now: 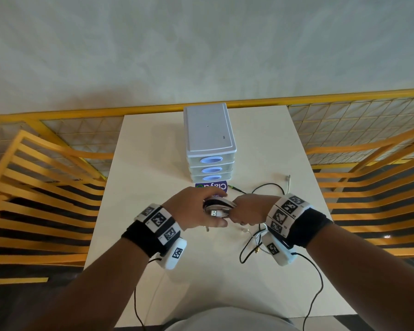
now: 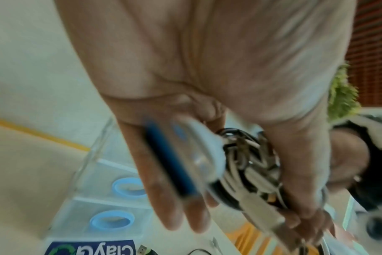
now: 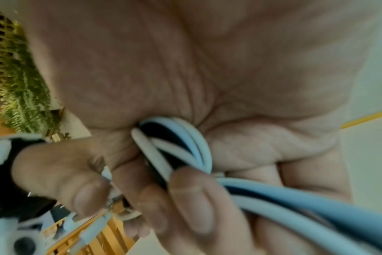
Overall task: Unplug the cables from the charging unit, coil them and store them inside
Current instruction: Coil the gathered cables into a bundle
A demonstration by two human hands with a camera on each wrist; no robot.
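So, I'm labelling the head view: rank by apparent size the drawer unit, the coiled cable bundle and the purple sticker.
1. drawer unit, clearly largest.
2. coiled cable bundle, partly hidden by both hands.
3. purple sticker, partly hidden; close to the bundle, so that order is unsure.

Both forearms reach forward over the table and angle in so the hands meet in the middle, each wrist wearing a black band with white marker-printed blocks. The left hand (image 1: 196, 212) is palm-in, fingers stretched over the top and thumb underneath, gripping a bundle of coiled white and black cables (image 1: 217, 207). The right hand (image 1: 247, 209) is curled tight on the other end of that bundle, its fingertips (image 3: 191, 198) wrapped over the loops.
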